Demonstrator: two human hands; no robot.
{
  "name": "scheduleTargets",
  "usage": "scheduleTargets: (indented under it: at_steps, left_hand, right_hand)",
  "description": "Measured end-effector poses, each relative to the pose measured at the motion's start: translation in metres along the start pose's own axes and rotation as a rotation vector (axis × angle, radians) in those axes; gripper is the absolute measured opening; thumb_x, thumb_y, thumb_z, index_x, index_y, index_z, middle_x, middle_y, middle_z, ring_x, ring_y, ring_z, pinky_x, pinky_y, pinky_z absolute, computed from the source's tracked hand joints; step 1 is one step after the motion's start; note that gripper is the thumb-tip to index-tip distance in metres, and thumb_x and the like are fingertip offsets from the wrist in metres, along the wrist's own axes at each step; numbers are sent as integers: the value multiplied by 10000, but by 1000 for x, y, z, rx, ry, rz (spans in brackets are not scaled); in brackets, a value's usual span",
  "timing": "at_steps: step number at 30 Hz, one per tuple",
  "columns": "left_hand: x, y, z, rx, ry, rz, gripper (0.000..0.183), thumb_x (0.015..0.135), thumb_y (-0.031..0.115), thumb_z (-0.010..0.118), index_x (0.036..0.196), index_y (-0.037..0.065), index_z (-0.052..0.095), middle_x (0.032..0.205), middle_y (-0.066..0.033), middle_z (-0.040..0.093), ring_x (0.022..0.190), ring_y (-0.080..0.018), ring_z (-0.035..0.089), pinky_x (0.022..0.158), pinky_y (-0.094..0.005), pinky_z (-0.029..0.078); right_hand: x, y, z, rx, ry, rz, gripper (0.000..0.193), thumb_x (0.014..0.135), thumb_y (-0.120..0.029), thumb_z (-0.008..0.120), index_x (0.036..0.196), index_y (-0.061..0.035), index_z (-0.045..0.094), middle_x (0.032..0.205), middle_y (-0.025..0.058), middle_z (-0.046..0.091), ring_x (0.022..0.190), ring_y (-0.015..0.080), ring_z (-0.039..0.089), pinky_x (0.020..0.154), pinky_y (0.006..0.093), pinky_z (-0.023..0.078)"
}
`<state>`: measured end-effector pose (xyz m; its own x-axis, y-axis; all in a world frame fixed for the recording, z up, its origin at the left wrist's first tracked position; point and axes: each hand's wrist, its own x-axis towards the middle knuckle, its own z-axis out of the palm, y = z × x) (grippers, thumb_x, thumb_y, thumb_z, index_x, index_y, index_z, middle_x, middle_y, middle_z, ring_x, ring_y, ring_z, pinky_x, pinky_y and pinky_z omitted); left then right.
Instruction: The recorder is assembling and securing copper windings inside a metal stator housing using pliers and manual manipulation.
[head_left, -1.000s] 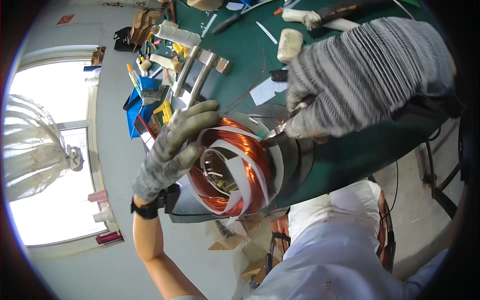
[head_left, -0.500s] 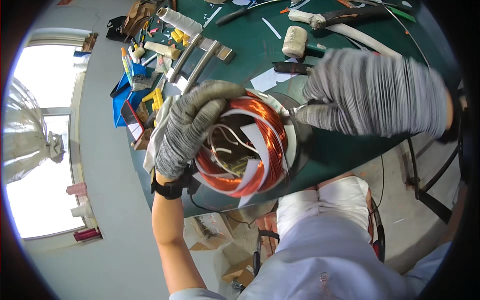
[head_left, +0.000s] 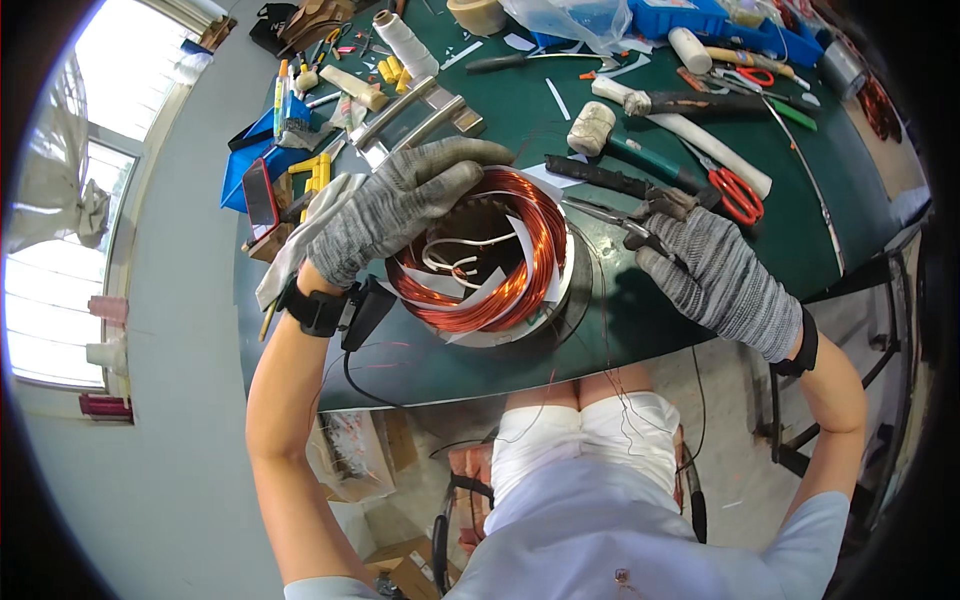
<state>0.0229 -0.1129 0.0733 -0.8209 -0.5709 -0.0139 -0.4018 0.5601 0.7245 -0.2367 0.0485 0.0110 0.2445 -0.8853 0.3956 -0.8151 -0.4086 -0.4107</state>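
Observation:
A motor stator (head_left: 537,318) with thick copper windings (head_left: 545,235) lies near the table's front edge, white paper strips tucked round it. White leads (head_left: 468,243) curl inside its opening. My left hand (head_left: 400,200), in a grey knit glove, grips the upper left of the windings with its fingers bent over the top. Right of the stator, my gloved right hand (head_left: 705,260) is closed round needle-nose pliers (head_left: 608,214). Their jaws point left toward the windings, a little apart from them. Fine loose wires (head_left: 604,300) trail down off the table's edge.
Beyond the right hand lie a white-headed mallet (head_left: 592,128), red-handled scissors (head_left: 738,195) and a black-wrapped tool (head_left: 595,176). A metal frame (head_left: 420,115), a thread cone (head_left: 405,42) and a phone (head_left: 261,195) are at the left. A blue tray (head_left: 790,45) stands far back.
My right hand has drawn back from the stator's rim toward the lower right and turned, showing the pliers. My left hand stays on the windings. The whole view has shifted.

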Motion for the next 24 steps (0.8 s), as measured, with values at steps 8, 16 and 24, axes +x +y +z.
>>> scheduleTargets:
  at_steps: [8,16,24]
  left_hand:
    - [-8,-6,0,-151,-36,-59,334,959,277,411,1158,50,555,1050,-45,604,993,-103,549,880,-258,443]
    - [14,-33,9,-304,-69,452,300,910,191,512,1155,23,558,1098,-67,613,998,-127,553,902,-262,420]
    - [4,-35,11,-189,-47,330,261,921,192,454,1124,78,574,1051,-67,623,935,-172,587,854,-290,454]
  right_hand:
    - [37,-13,-28,-97,-285,-20,246,839,-249,569,916,-16,598,816,168,579,752,320,566,700,404,451]
    - [104,0,-67,382,-876,435,436,881,-401,522,671,-21,562,573,25,538,501,88,521,467,220,423]
    - [119,20,-45,796,-1039,734,488,840,-455,563,550,-82,439,519,79,479,361,61,331,327,226,247]
